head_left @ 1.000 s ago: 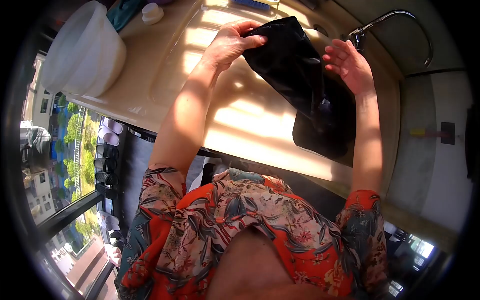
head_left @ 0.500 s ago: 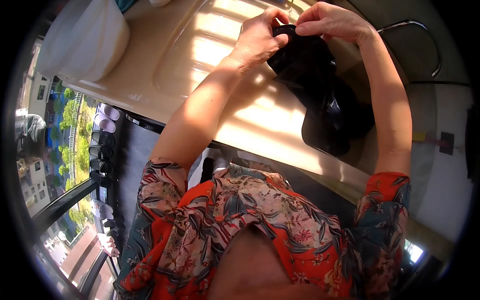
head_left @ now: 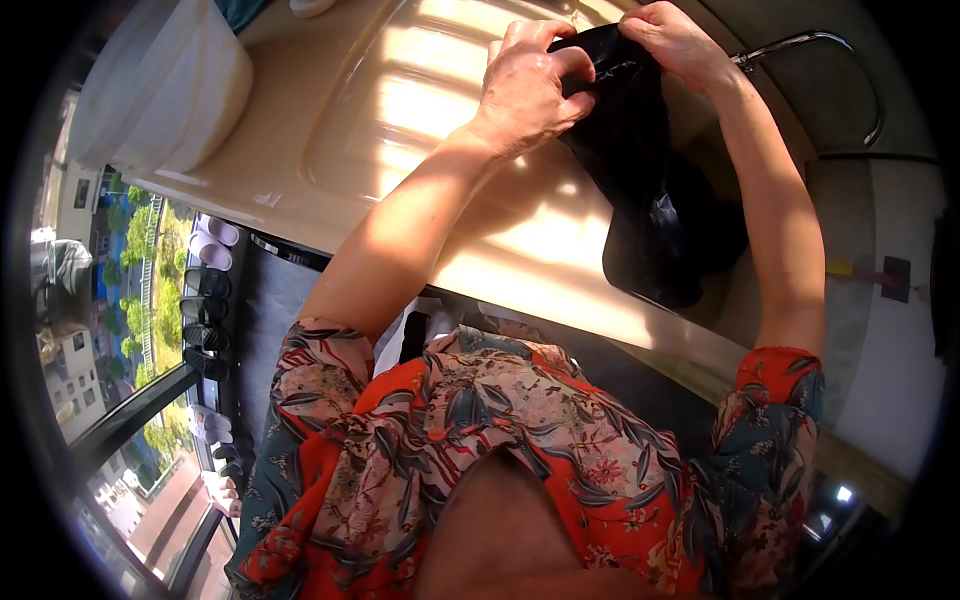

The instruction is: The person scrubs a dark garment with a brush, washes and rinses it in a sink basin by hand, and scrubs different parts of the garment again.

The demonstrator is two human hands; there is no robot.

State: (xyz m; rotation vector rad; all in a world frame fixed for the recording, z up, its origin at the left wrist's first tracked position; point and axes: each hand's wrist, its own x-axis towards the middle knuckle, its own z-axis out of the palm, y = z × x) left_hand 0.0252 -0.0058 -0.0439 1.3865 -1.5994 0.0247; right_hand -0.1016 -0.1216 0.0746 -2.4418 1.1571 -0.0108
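Observation:
A dark, shiny black cloth (head_left: 625, 120) lies across the beige laundry sink (head_left: 270, 130), its lower part drooping into the basin on the right. It looks wet; which garment it is I cannot tell. My left hand (head_left: 535, 85) grips the upper left of the cloth with curled fingers, knuckles up. At the cloth's top corner, my right hand (head_left: 675, 45) pinches the edge between thumb and fingers. Between the two hands the cloth is stretched out. Sunlit ridges of the washboard (head_left: 430, 60) show left of my left hand.
A chrome faucet (head_left: 840, 45) curves over the right side. A large whitish tub (head_left: 165, 90) stands on the sink's left end. Several pairs of slippers (head_left: 205, 310) line the floor beside the window (head_left: 150, 400). A dark floor (head_left: 265, 300) runs below the sink's front edge.
My right hand has moved slightly up and right, pulling the cloth's edge out wider. My left hand has turned knuckles up and closed over the cloth.

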